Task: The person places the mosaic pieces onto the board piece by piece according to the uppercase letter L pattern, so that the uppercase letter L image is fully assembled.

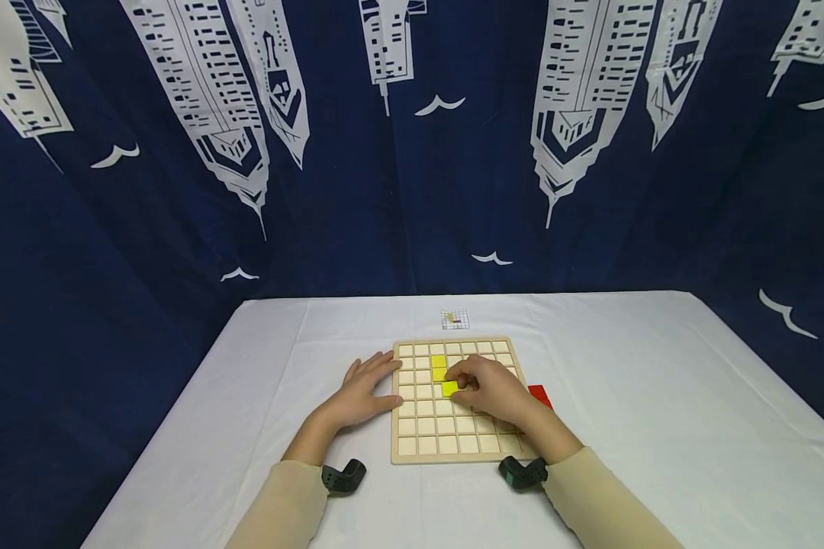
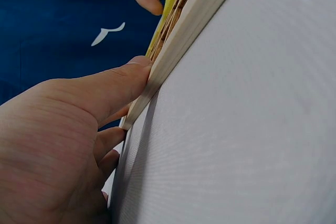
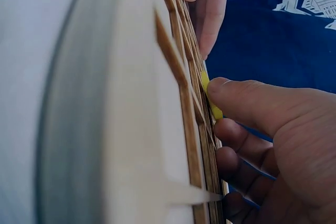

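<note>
A wooden grid board (image 1: 426, 459) lies flat on the white table, divided into square cells. Two yellow tiles (image 1: 439, 367) sit in neighbouring cells, one behind the other. My right hand (image 1: 494, 390) reaches over the board from the right and pinches another yellow tile (image 1: 449, 390), just in front of those two; the right wrist view shows the thumb against the tile (image 3: 214, 100) and the index finger below it. At the board's left edge, my left hand (image 1: 362, 393) rests with spread, fairly straight fingers and the thumb touching the frame.
Something flat and red (image 1: 540, 396) lies by the board's right edge, partly behind the right forearm. A small card with a coloured grid pattern (image 1: 455, 319) lies beyond the board. A dark blue curtain (image 1: 398, 191) hangs behind the white-covered table (image 1: 329, 335).
</note>
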Available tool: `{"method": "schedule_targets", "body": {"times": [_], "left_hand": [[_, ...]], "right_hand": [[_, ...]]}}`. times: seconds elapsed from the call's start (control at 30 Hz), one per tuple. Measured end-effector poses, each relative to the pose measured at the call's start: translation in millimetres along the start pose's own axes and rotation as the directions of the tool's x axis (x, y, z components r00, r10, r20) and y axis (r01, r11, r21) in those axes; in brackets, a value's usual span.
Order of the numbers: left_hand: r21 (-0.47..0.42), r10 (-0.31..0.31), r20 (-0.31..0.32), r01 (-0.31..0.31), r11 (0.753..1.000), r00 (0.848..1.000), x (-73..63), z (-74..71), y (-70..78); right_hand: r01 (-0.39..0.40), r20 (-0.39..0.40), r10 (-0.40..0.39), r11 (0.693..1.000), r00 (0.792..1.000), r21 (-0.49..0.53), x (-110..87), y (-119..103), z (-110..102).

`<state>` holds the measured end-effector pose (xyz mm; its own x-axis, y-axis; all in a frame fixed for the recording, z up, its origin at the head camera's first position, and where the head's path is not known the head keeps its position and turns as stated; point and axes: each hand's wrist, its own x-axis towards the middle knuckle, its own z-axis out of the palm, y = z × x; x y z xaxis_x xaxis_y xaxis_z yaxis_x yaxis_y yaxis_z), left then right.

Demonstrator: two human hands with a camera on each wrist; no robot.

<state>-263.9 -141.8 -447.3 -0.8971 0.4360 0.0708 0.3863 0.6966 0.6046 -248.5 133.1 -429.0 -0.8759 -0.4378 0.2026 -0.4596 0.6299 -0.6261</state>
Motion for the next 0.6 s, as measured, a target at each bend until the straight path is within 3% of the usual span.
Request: {"method": "schedule_targets", "body": {"times": [0.2,0.6], "left_hand": [[-0.001,-0.004,0.001,0.004,1.000,1.000,-0.2,-0.1,1.0],[0.001,0.004,0.012,-0.004,1.000,1.000,-1.1,-0.8,1.2]], "right_hand": [[0.026,0.008,-0.027,0.998,1.000,0.055,0.4,-0.3,1.0],[0.044,0.095,-0.050,0.997,0.994,0.070,-1.1,-3.1,-3.7]]}}
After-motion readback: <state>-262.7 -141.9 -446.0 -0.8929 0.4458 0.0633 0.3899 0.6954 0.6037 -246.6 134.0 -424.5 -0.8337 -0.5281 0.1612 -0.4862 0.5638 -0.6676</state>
